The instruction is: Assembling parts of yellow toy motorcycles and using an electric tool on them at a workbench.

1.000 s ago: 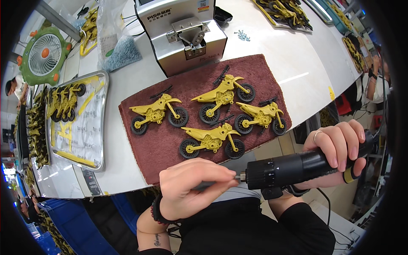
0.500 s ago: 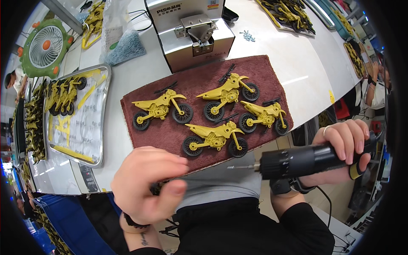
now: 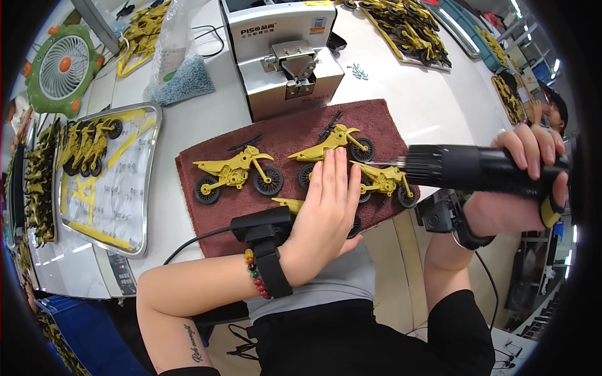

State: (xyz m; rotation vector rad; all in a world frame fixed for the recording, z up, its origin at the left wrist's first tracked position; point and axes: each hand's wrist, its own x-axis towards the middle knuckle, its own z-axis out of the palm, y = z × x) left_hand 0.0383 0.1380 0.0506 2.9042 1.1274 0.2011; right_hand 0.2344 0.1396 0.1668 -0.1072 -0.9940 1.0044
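At nine o'clock from my hands sits a metal tray (image 3: 148, 182), holding a row of yellow toy motorbikes (image 3: 88, 145) bunched at its upper end and loose yellow plastic strips (image 3: 94, 188) lower down. Beyond it, at eleven o'clock, a clear plastic bag (image 3: 179, 69) slumps on the white table (image 3: 200, 125), its bottom filled with small blue-grey bits. A green desk fan (image 3: 61, 66) stands further out at ten o'clock.

Straight ahead lies a brown towel (image 3: 251, 213) with yellow toy bikes on it. The leftmost bike (image 3: 235, 172) lies free. My left hand (image 3: 326, 210) is laid flat, fingers straight and together, pressing down on a bike at the towel's near edge (image 3: 355, 227) and holding nothing closed in its grip; a black strap-on device (image 3: 266, 235) and a bead bracelet (image 3: 254, 276) sit at that wrist.

At twelve o'clock stands a grey metal box machine (image 3: 282, 56), with a white label strip across its top edge and a small square sticker at its right.

My right hand (image 3: 527, 182) is wrapped tightly around a black electric screwdriver (image 3: 464, 168), whose bit points left at the bike at three o'clock of my left hand (image 3: 382, 178). At one o'clock, another tray (image 3: 411, 25) is piled with yellow bikes.
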